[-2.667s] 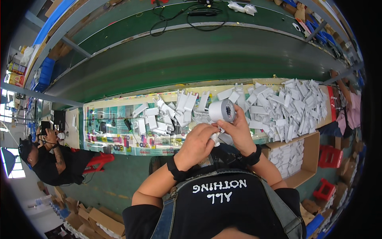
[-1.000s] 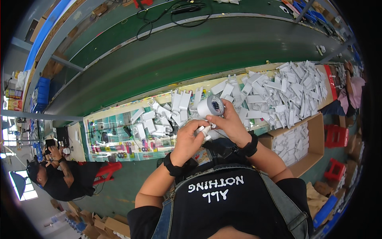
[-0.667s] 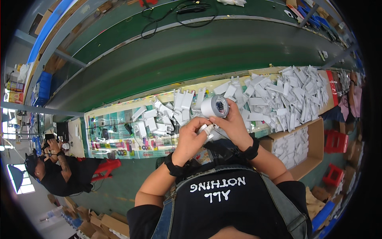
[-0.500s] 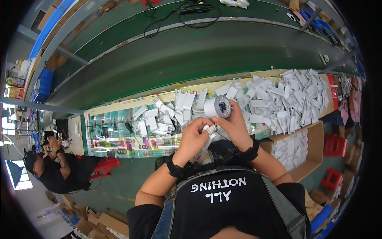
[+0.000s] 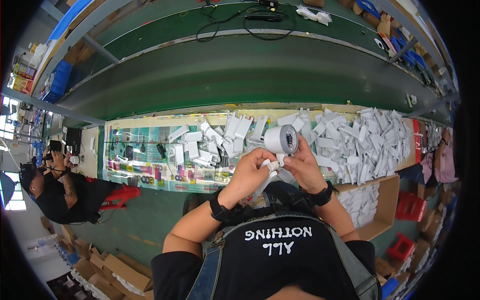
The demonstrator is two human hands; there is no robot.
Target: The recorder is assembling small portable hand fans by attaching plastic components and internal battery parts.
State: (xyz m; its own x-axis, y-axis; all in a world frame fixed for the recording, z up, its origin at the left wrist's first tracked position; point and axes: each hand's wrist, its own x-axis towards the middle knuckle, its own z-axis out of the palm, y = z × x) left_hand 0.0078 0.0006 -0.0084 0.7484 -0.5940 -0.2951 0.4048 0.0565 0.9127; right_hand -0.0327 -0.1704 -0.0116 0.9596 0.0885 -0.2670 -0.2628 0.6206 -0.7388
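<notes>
A white cylindrical housing [image 5: 276, 140] with a grey rim is held up in front of me over the bench's near edge. Small dark parts, like a circuit board, show inside its round end. My right hand [image 5: 306, 167] is closed on it, fingers behind the rim and thumb near a small white piece below. Just to the left, my left hand [image 5: 247, 172] pinches a white curved part [image 5: 266, 183] that hangs under the housing. Both hands nearly meet at the joint between the two; whether the parts are connected there I cannot tell.
White plastic brackets [image 5: 240, 128] lie loosely beyond my hands, with a large heap of white pieces [image 5: 365, 142] at right. A cardboard box [image 5: 387, 207] of similar pieces stands near right. A screwdriver [image 5: 161, 151] lies at left. One person [image 5: 55, 190] sits far left, another [image 5: 440, 157] far right.
The view has shifted slightly, so the bench sits lower. My hands keep their grip, and the housing has turned a little, its open end now facing further right.
</notes>
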